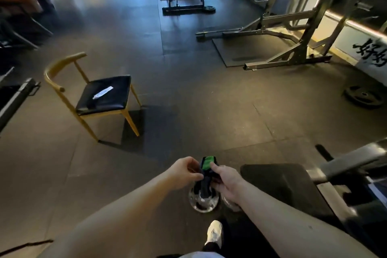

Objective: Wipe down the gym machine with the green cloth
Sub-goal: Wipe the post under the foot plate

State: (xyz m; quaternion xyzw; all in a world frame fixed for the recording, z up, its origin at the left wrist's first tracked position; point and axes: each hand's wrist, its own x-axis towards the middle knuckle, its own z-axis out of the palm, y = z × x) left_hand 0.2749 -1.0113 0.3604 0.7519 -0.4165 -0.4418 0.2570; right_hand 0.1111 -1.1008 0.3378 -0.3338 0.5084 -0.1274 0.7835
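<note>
The green cloth [207,163] shows only a small bright patch. The rest is lost in a dark bundle pinched between the left hand [184,170] and the right hand [227,180], and this bundle partly hides a shiny disc [204,205] below. The gym machine [345,165] runs off the right edge. The white strip [102,92] on the chair [54,69] is too small to identify.
</note>
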